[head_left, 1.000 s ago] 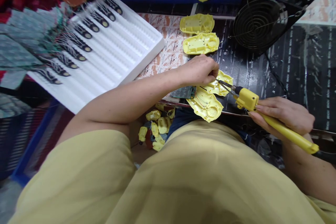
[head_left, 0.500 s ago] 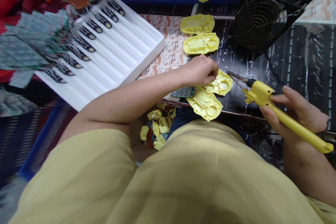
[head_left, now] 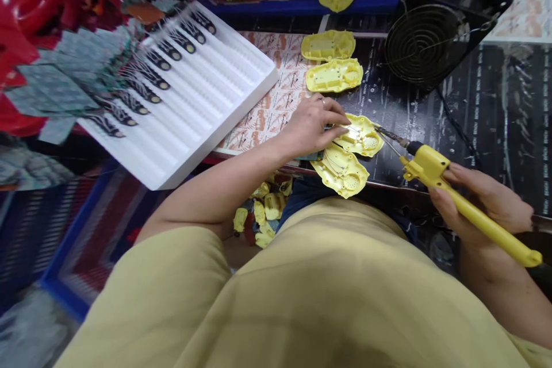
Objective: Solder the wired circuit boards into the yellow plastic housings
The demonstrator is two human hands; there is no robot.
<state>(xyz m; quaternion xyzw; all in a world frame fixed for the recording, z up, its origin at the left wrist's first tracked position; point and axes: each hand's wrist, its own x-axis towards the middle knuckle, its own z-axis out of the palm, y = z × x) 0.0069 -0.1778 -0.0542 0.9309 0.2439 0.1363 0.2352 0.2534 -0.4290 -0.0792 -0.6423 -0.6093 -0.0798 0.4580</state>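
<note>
Two yellow shells (head_left: 350,152) lie open at the table edge, and the left hand (head_left: 308,126) rests on them. Its fingers are stretched forward and pressed together on the farther shell, touching the inner side; whether they pinch a wire I cannot tell. The right hand (head_left: 487,204) is closed around the yellow handle of a soldering iron (head_left: 452,190). The dark metal tip points toward the left hand and ends just beside the farther shell's edge. Beyond the left hand, two more yellow shells (head_left: 331,60) lie one behind the other. Beyond the iron's tip stands a black fan (head_left: 425,40) with a round wire grill. Left of the left hand sits a white tray (head_left: 215,92) with small dark parts in rows. Below the left wrist, small yellow pieces (head_left: 261,215) lie in a pile.
</note>
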